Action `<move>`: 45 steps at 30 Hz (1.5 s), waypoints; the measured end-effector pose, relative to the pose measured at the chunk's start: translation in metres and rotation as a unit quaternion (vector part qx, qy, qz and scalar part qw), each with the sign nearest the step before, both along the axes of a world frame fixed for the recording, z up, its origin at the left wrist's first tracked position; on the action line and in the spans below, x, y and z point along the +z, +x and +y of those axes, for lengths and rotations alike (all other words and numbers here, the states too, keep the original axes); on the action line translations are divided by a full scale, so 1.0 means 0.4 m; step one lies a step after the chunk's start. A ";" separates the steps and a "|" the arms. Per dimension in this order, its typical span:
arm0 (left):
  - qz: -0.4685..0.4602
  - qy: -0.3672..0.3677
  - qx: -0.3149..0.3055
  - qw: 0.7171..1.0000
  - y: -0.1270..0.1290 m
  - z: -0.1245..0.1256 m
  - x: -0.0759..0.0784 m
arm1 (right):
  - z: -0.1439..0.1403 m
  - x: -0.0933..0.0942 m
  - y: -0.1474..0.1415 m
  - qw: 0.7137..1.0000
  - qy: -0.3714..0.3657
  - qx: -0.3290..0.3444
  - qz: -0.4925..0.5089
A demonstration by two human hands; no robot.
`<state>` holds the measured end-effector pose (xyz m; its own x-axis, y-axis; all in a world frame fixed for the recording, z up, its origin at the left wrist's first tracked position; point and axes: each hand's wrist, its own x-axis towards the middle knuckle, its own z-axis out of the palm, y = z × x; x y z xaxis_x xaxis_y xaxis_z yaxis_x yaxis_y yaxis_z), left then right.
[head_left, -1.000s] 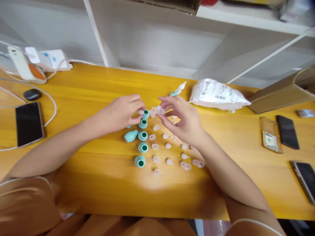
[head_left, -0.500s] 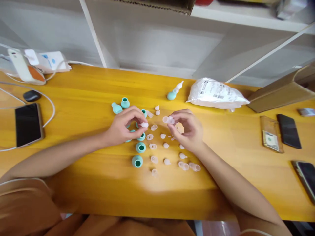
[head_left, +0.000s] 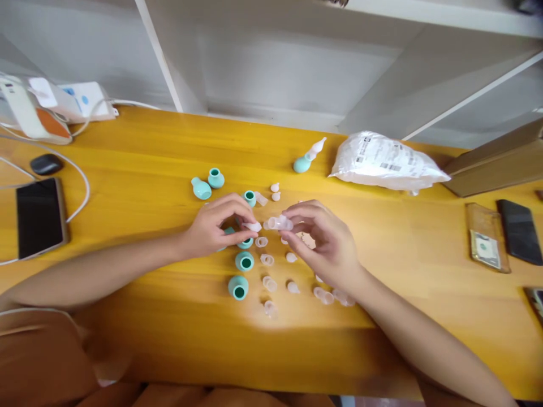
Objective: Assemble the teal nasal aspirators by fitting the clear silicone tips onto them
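Observation:
My left hand pinches a small white pointed silicone tip between thumb and fingers. Facing it, my right hand grips a clear plastic tube piece with its open end toward the left. A small gap separates the tip and the tube. Below and around my left hand stand teal rubber bulbs with open necks, some partly hidden by the hand. Beside them runs a column of clear tube pieces. More white tips lie near my right hand.
A joined teal bulb with clear middle and white tip rests at the back. Right of it lie a white plastic parcel, a cardboard box, a clear case and a black phone. At left are another phone, a mouse and cables.
My hands have come closer together, bringing the clear tube piece left toward the white tip. The tip has turned in my left fingers. The view has shifted slightly.

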<state>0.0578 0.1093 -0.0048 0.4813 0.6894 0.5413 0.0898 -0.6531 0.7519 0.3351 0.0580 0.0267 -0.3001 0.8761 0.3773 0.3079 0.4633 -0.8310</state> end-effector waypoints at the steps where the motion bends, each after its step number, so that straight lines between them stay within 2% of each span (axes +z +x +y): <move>1: -0.001 0.003 -0.003 1.000 -0.001 -0.001 -0.002 | -0.007 -0.005 -0.009 1.000 -0.021 -0.003 0.010; 3: -0.002 0.015 -0.010 1.000 -0.004 -0.001 -0.005 | -0.016 -0.024 -0.022 0.999 -0.047 -0.005 0.026; 7: 0.002 0.047 -0.020 0.999 -0.006 0.000 -0.005 | -0.016 -0.063 -0.028 0.997 -0.050 0.017 0.050; 11: 0.012 0.069 -0.038 0.997 -0.005 0.005 -0.004 | -0.013 -0.076 -0.019 0.997 -0.049 0.035 0.051; 15: 0.013 0.071 -0.049 0.996 -0.004 0.006 -0.003 | -0.012 -0.079 -0.017 0.995 -0.054 0.044 0.068; 20: 0.014 0.059 -0.047 0.997 -0.001 0.004 0.001 | -0.007 -0.080 -0.018 0.999 -0.007 0.036 0.040; 32: 0.020 0.068 -0.049 0.996 -0.002 -0.005 0.010 | -0.013 -0.079 -0.023 0.999 0.023 0.025 0.024; 45: -0.002 0.093 -0.064 0.994 -0.003 -0.009 0.002 | -0.029 -0.059 -0.033 0.997 -0.048 0.002 0.058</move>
<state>0.0567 0.1055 -0.0039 0.5561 0.5101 0.6561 -0.0059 -0.7870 0.6169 0.3218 0.0462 0.0031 -0.2623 0.9087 0.3247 0.2053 0.3813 -0.9013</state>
